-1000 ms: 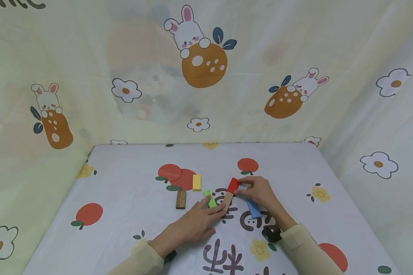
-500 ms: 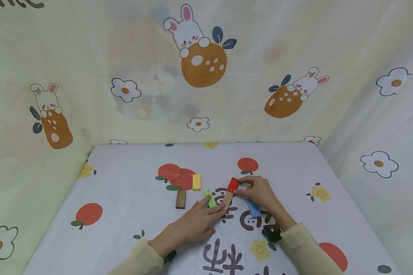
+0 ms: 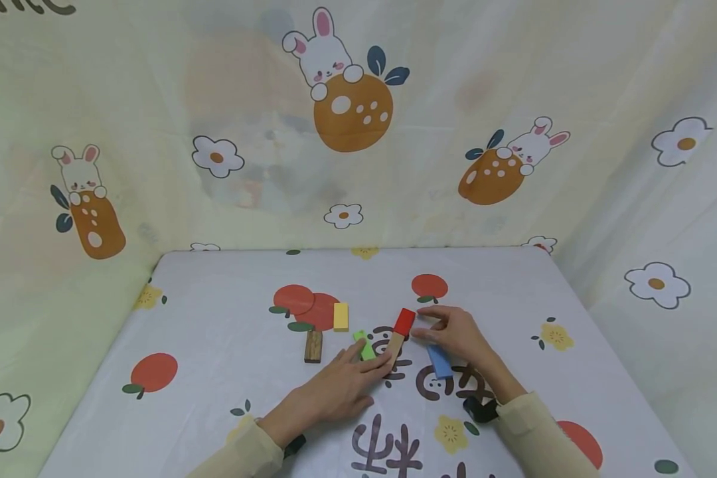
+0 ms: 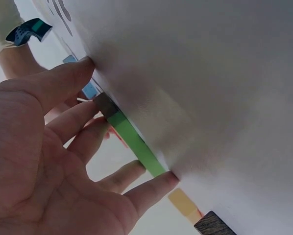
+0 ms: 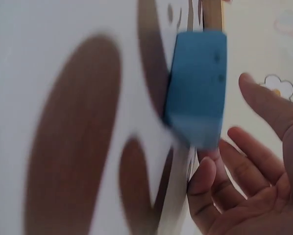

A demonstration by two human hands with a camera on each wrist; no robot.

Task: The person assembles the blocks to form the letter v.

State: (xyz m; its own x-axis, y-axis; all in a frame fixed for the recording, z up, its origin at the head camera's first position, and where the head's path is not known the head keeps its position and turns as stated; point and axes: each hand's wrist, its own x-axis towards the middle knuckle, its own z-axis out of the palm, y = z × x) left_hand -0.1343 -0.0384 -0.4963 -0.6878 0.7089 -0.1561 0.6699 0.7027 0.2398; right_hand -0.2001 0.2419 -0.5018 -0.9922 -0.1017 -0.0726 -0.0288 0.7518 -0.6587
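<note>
My left hand lies low over the table, its extended fingertips resting on a light green block and a plain wooden block. A red block sits end to end with the far end of the wooden one. Just right of the red block is my right hand, thumb and fingers parted, holding nothing. Below that hand a blue block lies at a slant; it looms large in the right wrist view. From the left wrist, the green block shows beyond my spread fingers.
A yellow block and a dark brown wooden block lie left of the green one. The table wears a white printed cloth. Patterned curtains rise behind and at both sides.
My right hand has let go of the red block and drawn slightly back to the right. The red block stays in place, and my left hand has not moved.
</note>
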